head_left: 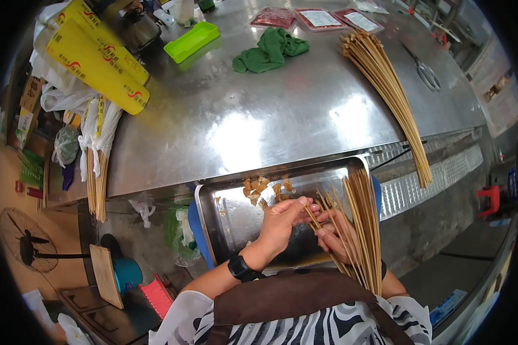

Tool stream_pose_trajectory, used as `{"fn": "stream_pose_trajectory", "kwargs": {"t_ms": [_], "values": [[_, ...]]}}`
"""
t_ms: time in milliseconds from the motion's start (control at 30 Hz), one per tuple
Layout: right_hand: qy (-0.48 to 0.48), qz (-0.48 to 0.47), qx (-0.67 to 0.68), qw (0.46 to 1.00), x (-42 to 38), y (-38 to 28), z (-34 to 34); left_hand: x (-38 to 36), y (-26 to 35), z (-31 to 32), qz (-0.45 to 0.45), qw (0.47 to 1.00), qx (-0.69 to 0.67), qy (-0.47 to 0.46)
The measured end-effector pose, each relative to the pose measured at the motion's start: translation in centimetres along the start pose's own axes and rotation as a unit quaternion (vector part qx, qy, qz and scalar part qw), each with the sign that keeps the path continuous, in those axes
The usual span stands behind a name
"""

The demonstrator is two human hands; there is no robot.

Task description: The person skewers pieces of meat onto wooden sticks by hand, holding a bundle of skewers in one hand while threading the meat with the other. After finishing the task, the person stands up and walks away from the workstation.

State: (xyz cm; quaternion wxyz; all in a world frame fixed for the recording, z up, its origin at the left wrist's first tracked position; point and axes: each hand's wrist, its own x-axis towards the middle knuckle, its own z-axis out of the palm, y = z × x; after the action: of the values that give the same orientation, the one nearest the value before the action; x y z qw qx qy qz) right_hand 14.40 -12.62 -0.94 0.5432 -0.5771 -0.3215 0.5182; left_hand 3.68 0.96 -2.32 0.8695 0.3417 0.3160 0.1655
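Observation:
A metal tray (206,221) lies in front of me, with brown chunks of food (258,187) at its far side. Over the tray, my left hand (283,221) pinches a thin bamboo skewer between thumb and fingers. My right hand (336,234) is closed around several bamboo skewers close by. Along the tray's right side leans a larger bundle of bamboo skewers (367,230), partly in front of my right forearm. What sits at the pinched skewer's tip is too small to make out.
On the steel table (178,138) are a green cloth (270,50), a lime-green tray (192,42), packs of red meat (318,19), scissors (426,75) and a long skewer bundle (388,92) overhanging the edge. Yellow film boxes (98,66) and bagged skewers (99,155) are on the left.

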Motion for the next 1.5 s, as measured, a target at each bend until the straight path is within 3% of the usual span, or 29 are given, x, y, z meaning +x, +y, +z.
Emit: {"fn": "stream_pose_trajectory", "kwargs": {"t_ms": [233,867,933,967,1033,1100,1167,1233,1300,1367,1433,1500], "values": [[0.03,0.016,0.056,0.998,0.0,-0.1,0.4,-0.7,-0.4,0.4,-0.01,0.999,0.037,-0.001],[0.029,0.008,0.04,0.999,-0.3,-1.2,0.6,-1.3,-0.4,0.3,-0.019,0.994,0.112,-0.008],[0.013,0.056,0.009,0.998,-0.5,-1.9,0.3,-1.1,-0.2,0.3,-0.016,0.991,0.136,-0.003],[0.016,0.05,0.006,0.999,-0.5,-2.1,0.3,-1.0,0.0,0.3,-0.016,0.987,0.159,0.005],[0.044,-0.032,-0.132,0.99,-0.8,-2.3,0.4,-0.7,-0.3,0.0,0.021,0.985,0.171,0.002],[0.049,-0.074,-0.151,0.984,-0.8,-3.1,0.1,-0.3,-0.7,-0.5,0.057,0.982,0.181,0.0],[0.053,-0.213,-0.331,0.918,-0.6,-3.9,-0.4,0.3,-1.2,-1.0,0.062,0.969,0.241,0.001],[0.044,-0.217,-0.267,0.938,-1.0,-3.6,-0.3,1.0,-2.0,-1.7,0.113,0.952,0.284,-0.014],[-0.093,-0.08,-0.118,0.985,-1.3,-3.1,-0.5,1.0,-1.2,-1.0,0.162,0.931,0.326,-0.029],[-0.067,-0.101,-0.142,0.982,-1.3,-2.6,0.0,0.4,0.2,0.2,0.219,0.861,0.454,0.068],[-0.056,-0.011,-0.085,0.995,-0.9,-1.4,0.0,0.0,1.4,1.2,0.234,0.858,0.455,0.04],[-0.051,-0.018,-0.064,0.996,-0.7,-0.8,0.1,-0.5,2.5,2.7,0.148,0.964,0.192,-0.105]]}}
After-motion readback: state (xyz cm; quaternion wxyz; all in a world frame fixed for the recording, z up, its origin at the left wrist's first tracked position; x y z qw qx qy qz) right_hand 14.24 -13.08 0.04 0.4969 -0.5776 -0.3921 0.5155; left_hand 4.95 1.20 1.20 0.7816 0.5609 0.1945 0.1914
